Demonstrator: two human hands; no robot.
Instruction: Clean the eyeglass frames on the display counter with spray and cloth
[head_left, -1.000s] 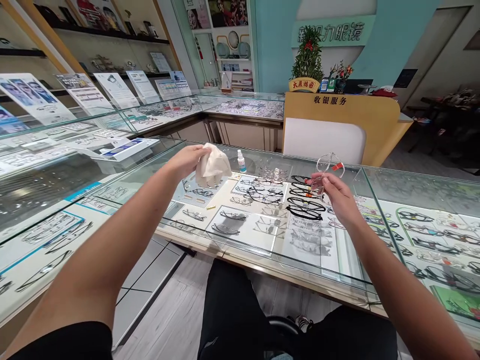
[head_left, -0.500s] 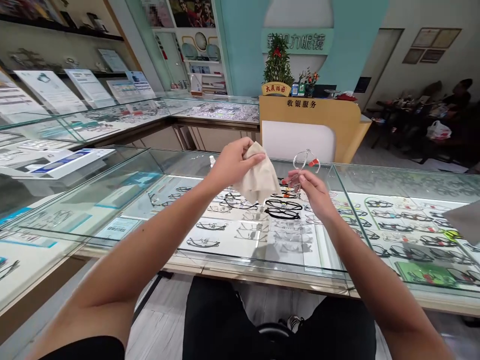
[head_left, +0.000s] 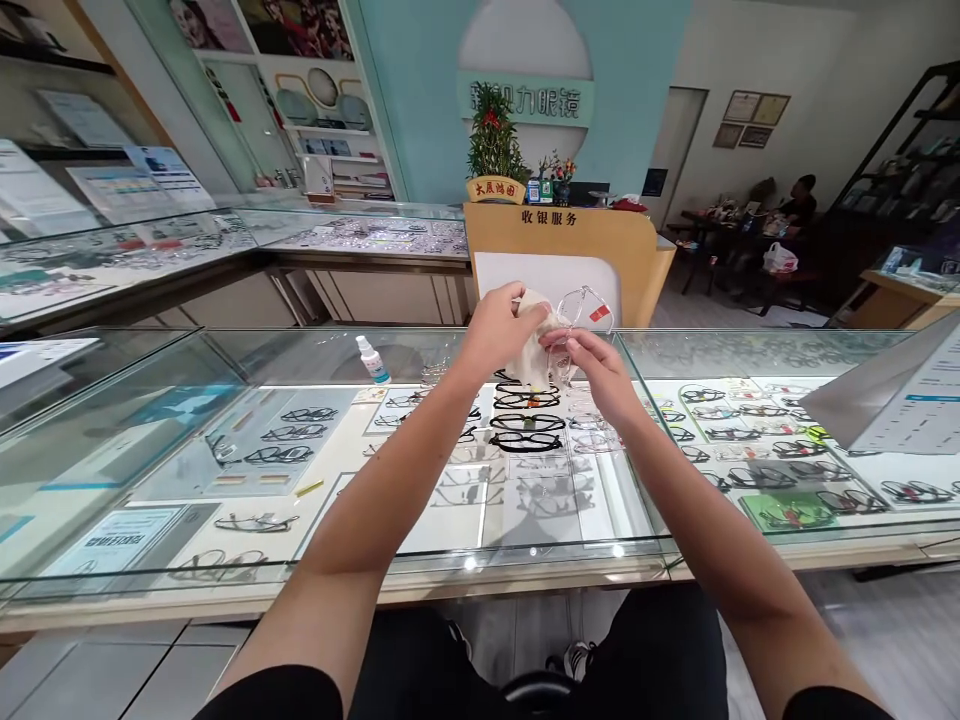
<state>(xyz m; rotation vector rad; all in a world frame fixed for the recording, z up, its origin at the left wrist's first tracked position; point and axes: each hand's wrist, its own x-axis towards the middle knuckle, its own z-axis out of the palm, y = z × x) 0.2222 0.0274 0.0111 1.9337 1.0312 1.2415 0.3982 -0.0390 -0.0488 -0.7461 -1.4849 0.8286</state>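
My left hand is closed on a cream cleaning cloth, which hangs down below the fingers. Clear-framed eyeglasses with a red tag on one lens are pinched in my right hand. The cloth touches the near side of the glasses, and the two hands are close together above the glass counter. Below them, several dark-framed glasses lie in a column. Part of the clear frame is hidden behind my fingers and the cloth.
A white spray bottle stands on the counter to the left. Rows of eyeglasses lie to the right, near a white folded sign. Across the aisle is a yellow cashier desk. A person sits far back at right.
My hands have come together, bringing the cloth against the clear glasses. The view has turned to the right, and the spray bottle now shows fully.
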